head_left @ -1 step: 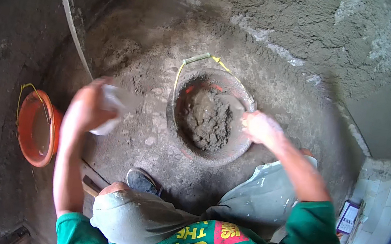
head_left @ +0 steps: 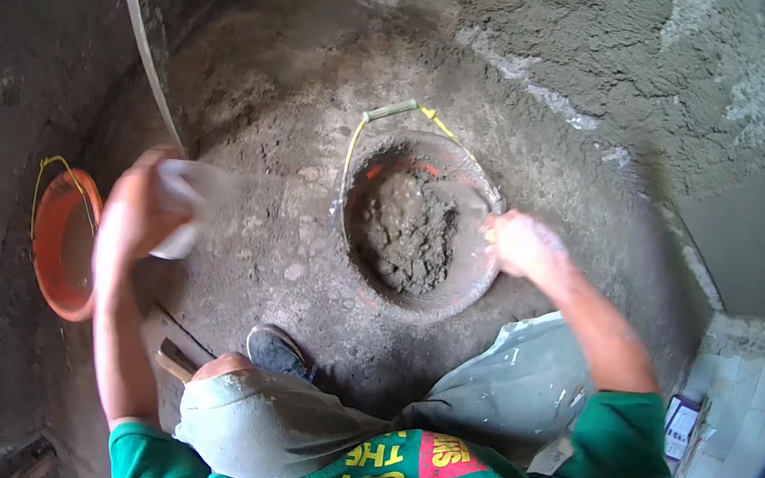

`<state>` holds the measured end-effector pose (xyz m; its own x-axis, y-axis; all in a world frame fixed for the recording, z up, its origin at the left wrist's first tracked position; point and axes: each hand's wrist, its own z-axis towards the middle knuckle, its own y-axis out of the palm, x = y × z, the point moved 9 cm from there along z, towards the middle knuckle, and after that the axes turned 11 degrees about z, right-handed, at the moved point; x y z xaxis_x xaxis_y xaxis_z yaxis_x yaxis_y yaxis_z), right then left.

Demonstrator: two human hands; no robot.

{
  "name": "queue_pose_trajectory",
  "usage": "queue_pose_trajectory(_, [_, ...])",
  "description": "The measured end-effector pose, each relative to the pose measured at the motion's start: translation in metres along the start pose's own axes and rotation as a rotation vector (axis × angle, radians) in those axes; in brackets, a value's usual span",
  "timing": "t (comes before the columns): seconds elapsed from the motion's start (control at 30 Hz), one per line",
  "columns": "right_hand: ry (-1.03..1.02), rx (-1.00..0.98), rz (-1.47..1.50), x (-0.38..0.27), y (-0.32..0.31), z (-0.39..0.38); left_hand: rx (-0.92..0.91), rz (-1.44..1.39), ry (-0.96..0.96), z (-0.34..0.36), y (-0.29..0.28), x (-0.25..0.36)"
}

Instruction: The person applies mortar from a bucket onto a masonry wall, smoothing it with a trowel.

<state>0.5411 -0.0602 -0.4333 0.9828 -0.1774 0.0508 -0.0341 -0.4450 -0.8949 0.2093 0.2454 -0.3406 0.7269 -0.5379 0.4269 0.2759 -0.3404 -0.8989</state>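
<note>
A mortar-caked bucket [head_left: 471, 270] stands on the floor before me. Grey, lumpy mortar [head_left: 411, 233] lies inside it. My right hand [head_left: 525, 246] is closed at the bucket's right rim, around the handle of what looks like a trowel; its grey blade [head_left: 472, 203] is blurred against the mortar. To the left, away from the bucket, my left hand [head_left: 135, 207] is wrapped round a white object [head_left: 181, 209]. Motion smears this object, so its exact kind is unclear.
An orange bucket [head_left: 49, 283] with greyish contents stands on the far left. A long pale hose or strip [head_left: 142, 30] runs down behind my left hand. A wooden handle [head_left: 176, 362] lies by my knee. Rough plastered wall [head_left: 616, 66] rises at the back right.
My left hand has moved left with the white object, closer to the orange bucket. My right hand has shifted slightly right at the mortar bucket's rim.
</note>
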Motion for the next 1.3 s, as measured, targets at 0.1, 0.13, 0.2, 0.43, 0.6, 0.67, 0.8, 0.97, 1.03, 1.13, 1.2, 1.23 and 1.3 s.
queue_pose_trajectory(0.1, [-0.131, 0.150, 0.000, -0.017, -0.076, 0.021, 0.316, 0.058, -0.206, -0.044, -0.062, -0.168])
queue_pose_trajectory(0.13, [-0.130, 0.144, -0.009, -0.021, -0.075, 0.037, 0.330, 0.052, -0.305, -0.053, -0.073, -0.214])
queue_pose_trajectory(0.2, [-0.121, -0.023, -0.086, -0.038, -0.047, 0.081, 0.332, 0.220, -0.474, -0.068, -0.088, -0.320])
queue_pose_trajectory(0.43, [0.010, -0.080, 0.120, -0.051, -0.009, 0.003, 0.363, -0.698, -0.090, -0.007, 0.032, -0.048])
queue_pose_trajectory(0.6, [0.090, -0.181, 0.043, -0.060, -0.091, 0.016, -0.131, -0.880, 0.080, 0.048, 0.221, 0.038])
queue_pose_trajectory(0.67, [0.024, -0.211, 0.018, -0.046, -0.069, 0.024, -0.166, -1.030, 0.085, 0.057, 0.249, 0.063])
queue_pose_trajectory(0.8, [0.058, -0.343, 0.406, -0.034, 0.033, 0.023, -0.196, -1.473, 0.097, 0.045, 0.255, 0.093])
queue_pose_trajectory(0.97, [0.135, -0.431, 0.742, -0.081, 0.044, -0.018, -0.173, -1.556, 0.012, 0.004, 0.250, 0.097])
queue_pose_trajectory(1.03, [0.169, -0.377, 0.850, -0.098, 0.054, -0.030, -0.124, -1.562, 0.048, -0.008, 0.238, 0.102])
queue_pose_trajectory(1.13, [0.447, -0.598, 1.266, -0.119, 0.051, -0.052, -0.135, -1.558, 0.034, -0.023, 0.232, 0.109])
queue_pose_trajectory(1.2, [0.393, -0.553, 1.559, -0.145, 0.051, -0.051, -0.034, -1.443, 0.064, -0.027, 0.220, 0.107])
queue_pose_trajectory(1.23, [0.394, -0.549, 1.692, -0.155, 0.045, -0.045, -0.030, -1.394, 0.068, -0.027, 0.215, 0.103])
queue_pose_trajectory(1.3, [0.457, -0.562, 2.035, -0.177, 0.040, -0.031, -0.075, -1.434, 0.078, -0.024, 0.200, 0.097])
